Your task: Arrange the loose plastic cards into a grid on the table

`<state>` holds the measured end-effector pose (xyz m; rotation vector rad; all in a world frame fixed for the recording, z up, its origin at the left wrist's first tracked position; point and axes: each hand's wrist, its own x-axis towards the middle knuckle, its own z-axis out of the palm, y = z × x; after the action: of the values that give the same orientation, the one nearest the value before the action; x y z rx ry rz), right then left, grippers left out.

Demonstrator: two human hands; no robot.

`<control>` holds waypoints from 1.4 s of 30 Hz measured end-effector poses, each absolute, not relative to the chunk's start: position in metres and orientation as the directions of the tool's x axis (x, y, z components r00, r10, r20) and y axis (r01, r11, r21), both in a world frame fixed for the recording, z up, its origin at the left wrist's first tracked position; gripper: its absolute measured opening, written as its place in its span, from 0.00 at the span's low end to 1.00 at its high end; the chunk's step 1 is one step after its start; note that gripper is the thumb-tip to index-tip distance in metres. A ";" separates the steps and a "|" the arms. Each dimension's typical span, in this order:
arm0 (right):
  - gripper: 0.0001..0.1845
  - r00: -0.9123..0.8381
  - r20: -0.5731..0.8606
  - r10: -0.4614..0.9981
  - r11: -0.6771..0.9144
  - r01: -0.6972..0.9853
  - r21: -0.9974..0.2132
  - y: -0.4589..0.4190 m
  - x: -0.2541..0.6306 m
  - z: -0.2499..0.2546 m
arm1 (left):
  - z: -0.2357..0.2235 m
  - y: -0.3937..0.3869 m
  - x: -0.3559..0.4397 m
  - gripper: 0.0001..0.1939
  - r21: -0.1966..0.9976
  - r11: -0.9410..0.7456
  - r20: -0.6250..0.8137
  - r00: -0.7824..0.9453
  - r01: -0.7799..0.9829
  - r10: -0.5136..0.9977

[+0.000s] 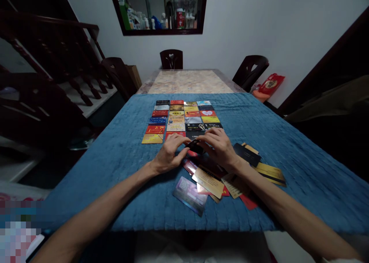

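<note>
Here in the head view, both hands meet low over the near half of the counter (190,80), and all the action is around one dark card (196,146)! The left hand (170,152) has it narrowly pinched, thumb at the near edge, fingertips across the top. Over on the other side, the right hand (220,148) arches with its fingers bent onto the card's right end; its thumb is hidden, so no telling how firmly it grips. The dark card sits tilted between the two, just this side of the neat rows of cards (175,123), four columns of red, gold, blue, black and white, one showing a big pink heart. Below the hands, what a jumble: a pale gold card (209,180) lies across several others, a purple card (190,194) rests at the pile's left, and beyond the right wrist come a black card (246,153) and a striped gold card (271,173). Under it all, a blue cloth (115,159) covers the near part of the counter, while the bare marbled end stretches towards a dark chair (171,59) by the wall.
</note>
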<state>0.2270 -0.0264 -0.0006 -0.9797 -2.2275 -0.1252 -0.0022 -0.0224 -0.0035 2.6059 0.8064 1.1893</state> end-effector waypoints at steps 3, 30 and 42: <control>0.15 -0.510 0.616 0.601 0.727 0.670 -0.154 -0.025 0.222 -0.004 | -0.006 -0.021 -0.001 0.07 0.344 -0.844 0.660 0.534 0.412 0.529; 0.27 -0.521 0.418 0.744 0.609 0.787 -0.102 -0.037 0.227 -0.020 | -0.015 -0.017 -0.011 0.21 0.304 -0.770 0.470 0.615 0.561 0.634; 0.24 -0.379 0.422 0.824 0.480 0.862 -0.162 -0.037 0.225 -0.024 | -0.022 -0.015 -0.010 0.20 0.320 -0.752 0.462 0.598 0.576 0.655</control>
<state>0.2250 -0.0374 -0.0244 -1.3997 -2.2831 -0.1167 -0.0098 -0.0152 -0.0224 2.6833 1.0397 0.8611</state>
